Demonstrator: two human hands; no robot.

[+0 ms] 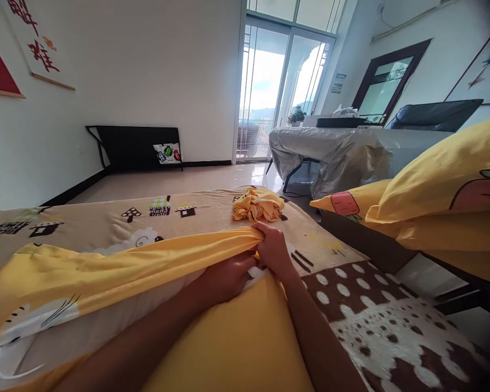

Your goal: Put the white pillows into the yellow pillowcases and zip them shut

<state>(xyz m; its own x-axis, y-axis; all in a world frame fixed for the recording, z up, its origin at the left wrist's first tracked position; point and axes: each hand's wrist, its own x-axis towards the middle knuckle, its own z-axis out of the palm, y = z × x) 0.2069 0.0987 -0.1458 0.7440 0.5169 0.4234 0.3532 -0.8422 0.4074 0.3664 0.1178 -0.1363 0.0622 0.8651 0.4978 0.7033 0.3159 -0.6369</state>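
A yellow printed cloth cover (pixel 147 250) stretches across the front of the bed, with a white animal figure printed at its left end. Its edge is bunched in my right hand (pixel 273 245), whose fingers are closed around the gathered cloth. Just beside it, my left hand (pixel 231 275) is closed at the cover's opening, over some white material (pixel 256 275). That hand's fingertips are partly hidden. My left forearm lies along the pale inner side of the cover. More plain yellow cloth (pixel 232 337) spreads below, between my arms.
A beige and brown patterned blanket (pixel 338 277) covers the bed, with a crumpled yellow-orange cloth (pixel 258 204) on it. Yellow carrot-print pillows (pixel 445 179) are stacked at right. Farther back stand a plastic-covered table (pixel 310 139), a black folded frame (pixel 139 147) and glass doors (pixel 265 76).
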